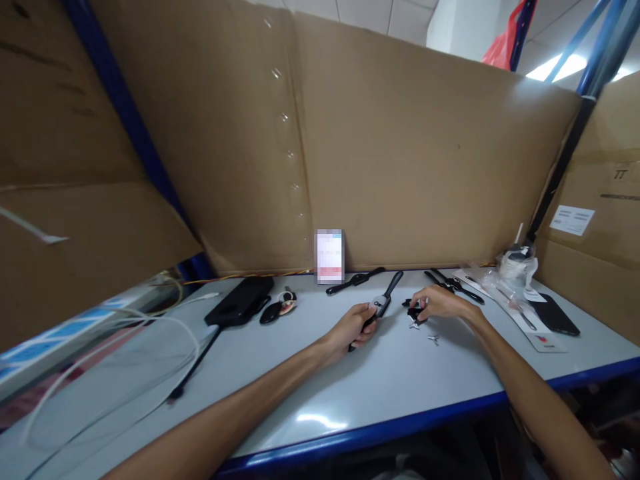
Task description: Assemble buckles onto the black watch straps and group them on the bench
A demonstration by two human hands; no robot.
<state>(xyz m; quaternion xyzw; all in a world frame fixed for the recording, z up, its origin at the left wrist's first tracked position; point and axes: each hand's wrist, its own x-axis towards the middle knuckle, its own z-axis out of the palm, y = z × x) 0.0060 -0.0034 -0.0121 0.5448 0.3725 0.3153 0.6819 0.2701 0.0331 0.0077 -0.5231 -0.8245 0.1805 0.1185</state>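
Note:
My left hand (359,325) is closed around one handle of a black spokeshave (387,297), whose other handle points up and away to the right. A grey plate shows on the middle of the tool. To the right, my right hand (434,303) reaches down with bent fingers closed on a small black part (415,313) at the tabletop. Just below those fingertips lies a silver wing-shaped screw (415,325). Another silver screw (433,339) rests nearer the table's front edge. My fingers partly hide the black part.
Another spokeshave (356,281) lies at the back, near an upright blurred screen (329,257). More black tools (457,285) sit behind my right hand. On the right are packaging (540,340) and a phone (555,315); on the left, keys (273,312), a black box (240,301) and cables.

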